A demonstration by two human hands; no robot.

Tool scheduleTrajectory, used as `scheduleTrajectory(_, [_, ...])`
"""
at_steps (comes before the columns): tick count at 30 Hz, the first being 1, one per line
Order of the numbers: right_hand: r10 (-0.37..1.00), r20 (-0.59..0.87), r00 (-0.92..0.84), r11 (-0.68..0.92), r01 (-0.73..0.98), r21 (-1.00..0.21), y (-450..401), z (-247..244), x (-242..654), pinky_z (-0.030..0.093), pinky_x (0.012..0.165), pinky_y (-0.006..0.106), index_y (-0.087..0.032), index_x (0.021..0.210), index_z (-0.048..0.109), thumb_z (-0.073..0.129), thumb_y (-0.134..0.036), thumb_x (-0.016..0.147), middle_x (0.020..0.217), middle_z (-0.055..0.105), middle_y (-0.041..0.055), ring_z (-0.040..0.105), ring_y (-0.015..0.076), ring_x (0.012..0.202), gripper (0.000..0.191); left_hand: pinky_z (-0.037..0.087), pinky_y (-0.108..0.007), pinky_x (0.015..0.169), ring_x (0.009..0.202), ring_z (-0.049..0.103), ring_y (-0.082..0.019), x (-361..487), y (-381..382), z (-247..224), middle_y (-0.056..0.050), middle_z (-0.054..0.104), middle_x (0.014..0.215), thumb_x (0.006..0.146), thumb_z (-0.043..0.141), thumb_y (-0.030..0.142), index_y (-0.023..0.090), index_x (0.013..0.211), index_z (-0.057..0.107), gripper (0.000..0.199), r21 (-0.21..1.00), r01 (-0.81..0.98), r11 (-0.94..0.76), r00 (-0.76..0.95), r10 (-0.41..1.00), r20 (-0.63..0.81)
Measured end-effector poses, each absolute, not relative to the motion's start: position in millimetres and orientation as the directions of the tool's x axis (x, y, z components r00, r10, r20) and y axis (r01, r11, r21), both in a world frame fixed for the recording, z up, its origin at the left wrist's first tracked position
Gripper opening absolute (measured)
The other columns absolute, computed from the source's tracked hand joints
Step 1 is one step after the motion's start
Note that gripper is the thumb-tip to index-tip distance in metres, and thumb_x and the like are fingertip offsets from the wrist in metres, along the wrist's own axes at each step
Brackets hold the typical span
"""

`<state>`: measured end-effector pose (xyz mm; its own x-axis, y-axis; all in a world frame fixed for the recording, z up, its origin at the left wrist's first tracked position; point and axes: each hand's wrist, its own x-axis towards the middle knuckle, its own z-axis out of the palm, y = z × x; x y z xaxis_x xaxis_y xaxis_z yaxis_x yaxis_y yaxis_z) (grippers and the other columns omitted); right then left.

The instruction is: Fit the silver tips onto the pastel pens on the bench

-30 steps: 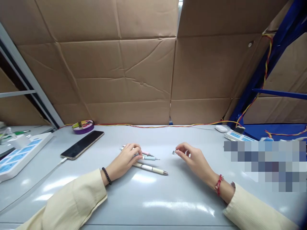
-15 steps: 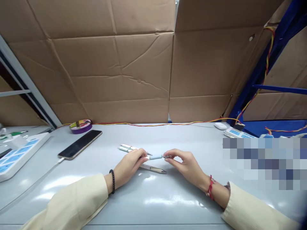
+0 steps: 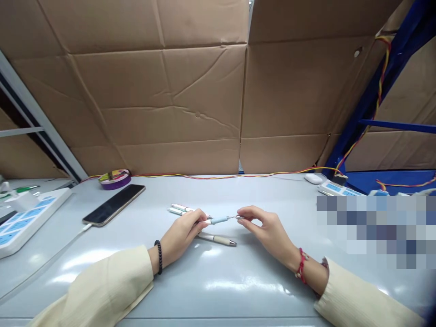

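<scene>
Pinched in my left hand point(image 3: 187, 229) is a light blue and white pen point(image 3: 220, 220), held nearly level above the table with its front end to the right. A thin refill shows at that end. My right hand point(image 3: 264, 225) pinches a small silver pen tip point(image 3: 240, 217), which sits at or just off the end of the refill; whether they touch is too small to tell. Below the blue pen lies a white and beige pen point(image 3: 220, 240). Pale pens point(image 3: 177, 209) lie behind my left hand, partly hidden by it.
A phone point(image 3: 114, 205) on a white cable and a purple tape roll point(image 3: 116, 180) lie at the left, beside a power strip point(image 3: 32, 220). Another strip point(image 3: 340, 188) and a white mouse-like object point(image 3: 313, 179) are at the back right. Cardboard point(image 3: 153, 100) stands behind the table point(image 3: 204, 295).
My right hand has moved slightly right with the silver tip, away from the blue barrel, and the thin refill now shows between them. The blue pen has tilted slightly upward at its right end.
</scene>
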<state>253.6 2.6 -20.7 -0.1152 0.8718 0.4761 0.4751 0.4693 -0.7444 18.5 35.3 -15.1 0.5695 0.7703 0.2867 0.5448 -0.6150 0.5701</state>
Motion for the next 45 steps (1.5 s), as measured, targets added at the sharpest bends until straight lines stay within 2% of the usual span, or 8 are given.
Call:
scheduleTrajectory(4, [0.864, 0.484, -0.14, 0.487, 0.482, -0.729, 2.4, -21.6, 253.8, 0.049, 0.07, 0.025, -0.021, 0.085, 0.062, 0.056, -0.025, 0.081, 0.08, 0.066, -0.0001, 0.061, 0.0148, 0.072, 0.008, 0.04, -0.028, 0.074, 0.091, 0.053, -0.02, 17.8, 36.0, -16.8, -0.001, 0.057, 0.087, 0.093, 0.034, 0.028, 0.021, 0.079, 0.043, 0.018, 0.589, 0.536, -0.605, 0.564, 0.775, 0.283])
scheduleTrajectory(12, [0.842, 0.492, -0.222, 0.532, 0.493, -0.689, 1.9, -22.6, 250.9, 0.047, 0.068, 0.025, -0.021, 0.085, 0.064, 0.057, -0.019, 0.081, 0.077, 0.066, -0.0001, 0.06, 0.0147, 0.072, 0.008, 0.039, -0.029, 0.073, 0.091, 0.052, -0.021, 19.6, 35.7, -19.1, 0.0, 0.056, 0.083, 0.093, 0.036, 0.028, 0.021, 0.082, 0.047, 0.017, 0.548, 0.529, -0.648, 0.619, 0.737, 0.274])
scheduleTrajectory(18, [0.847, 0.5, -0.182, 0.518, 0.498, -0.696, 3.0, -23.7, 253.6, 0.048, 0.069, 0.025, -0.021, 0.086, 0.064, 0.057, -0.02, 0.081, 0.079, 0.066, 0.0, 0.06, 0.0146, 0.072, 0.008, 0.04, -0.026, 0.073, 0.092, 0.053, -0.019, 18.4, 35.5, -17.5, 0.0, 0.056, 0.082, 0.093, 0.035, 0.029, 0.021, 0.079, 0.044, 0.019, 0.624, 0.495, -0.605, 0.555, 0.772, 0.308])
scheduleTrajectory(24, [0.809, 0.58, -0.096, 0.548, 0.481, -0.685, -0.6, -22.1, 254.9, 0.048, 0.068, 0.026, -0.021, 0.086, 0.063, 0.057, -0.023, 0.082, 0.081, 0.066, 0.001, 0.06, 0.015, 0.071, 0.008, 0.04, -0.026, 0.072, 0.095, 0.054, -0.02, 18.4, 35.4, -17.6, -0.001, 0.056, 0.08, 0.093, 0.035, 0.029, 0.021, 0.078, 0.044, 0.019, 0.63, 0.487, -0.605, 0.558, 0.77, 0.309])
scheduleTrajectory(30, [0.791, 0.582, -0.19, 0.591, 0.485, -0.644, -0.1, -22.0, 250.8, 0.047, 0.065, 0.026, -0.021, 0.085, 0.064, 0.057, -0.019, 0.081, 0.075, 0.064, 0.0007, 0.059, 0.0149, 0.07, 0.008, 0.04, -0.027, 0.074, 0.091, 0.053, -0.019, 18.7, 35.1, -18.5, -0.001, 0.057, 0.083, 0.093, 0.036, 0.028, 0.021, 0.082, 0.048, 0.017, 0.59, 0.498, -0.636, 0.598, 0.744, 0.298])
scheduleTrajectory(35, [0.803, 0.576, -0.154, 0.569, 0.485, -0.664, -0.4, -22.2, 253.9, 0.047, 0.068, 0.026, -0.021, 0.086, 0.063, 0.057, -0.017, 0.081, 0.079, 0.065, 0.0006, 0.059, 0.0146, 0.072, 0.009, 0.04, -0.026, 0.072, 0.091, 0.053, -0.018, 18.2, 35.7, -18.1, 0.0, 0.055, 0.082, 0.093, 0.036, 0.027, 0.021, 0.08, 0.045, 0.017, 0.617, 0.492, -0.614, 0.571, 0.763, 0.303])
scheduleTrajectory(45, [0.777, 0.592, -0.212, 0.616, 0.449, -0.648, -0.7, -20.7, 249.8, 0.049, 0.065, 0.027, -0.022, 0.087, 0.064, 0.056, -0.024, 0.082, 0.073, 0.063, 0.0009, 0.059, 0.0152, 0.069, 0.01, 0.04, -0.027, 0.071, 0.085, 0.053, -0.019, 19.1, 35.1, -18.1, -0.001, 0.056, 0.081, 0.092, 0.036, 0.027, 0.021, 0.081, 0.049, 0.018, 0.55, 0.518, -0.655, 0.606, 0.735, 0.303])
